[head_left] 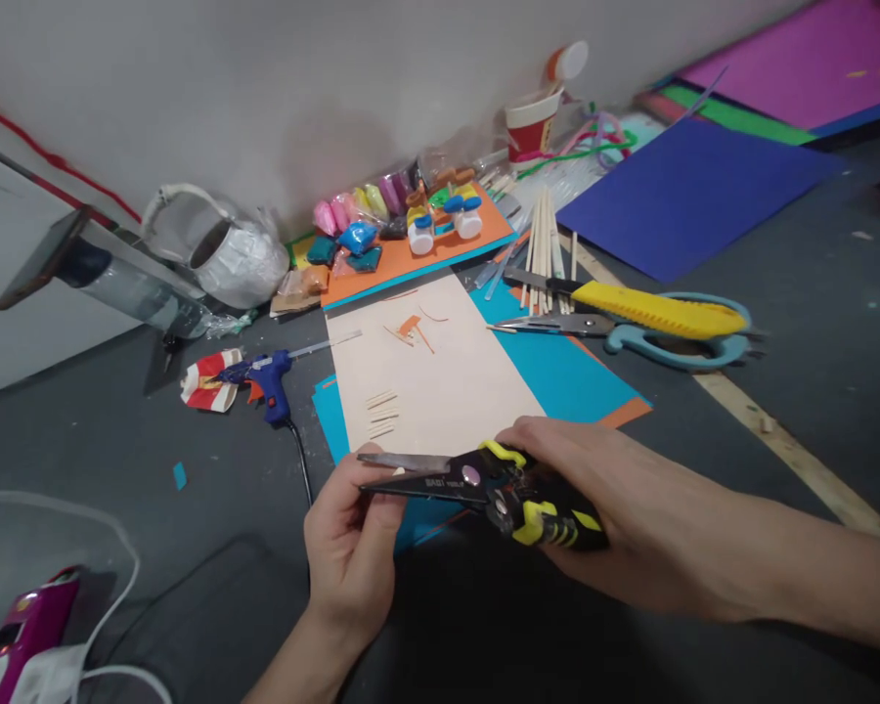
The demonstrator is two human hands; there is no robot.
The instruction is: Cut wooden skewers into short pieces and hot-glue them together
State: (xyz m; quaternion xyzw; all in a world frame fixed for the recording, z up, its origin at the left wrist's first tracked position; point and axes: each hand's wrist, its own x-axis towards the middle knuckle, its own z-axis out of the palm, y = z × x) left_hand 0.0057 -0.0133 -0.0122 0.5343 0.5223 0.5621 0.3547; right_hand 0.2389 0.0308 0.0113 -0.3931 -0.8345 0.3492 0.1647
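Observation:
My right hand [631,508] is wrapped round the black and yellow handles of a pair of multi-purpose scissors [471,476]. Their blades are parted and point left, with the tips at my left fingers. My left hand [356,538] is closed in a pinch. A small pale wooden stick end pokes up between its thumb and finger, amid the blades; most of it is hidden. Just beyond the hands lies a cream sheet of paper [455,362]. On it are a row of short cut stick pieces [382,415] and some orange paper scraps [409,328].
A blue glue gun [268,381] lies left of the sheet. To the right are a yellow utility knife [652,308], blue-handled scissors [675,347] and wooden sticks [543,249]. Clay packets [358,237] sit on orange card behind. A purple power strip [25,631] is at lower left.

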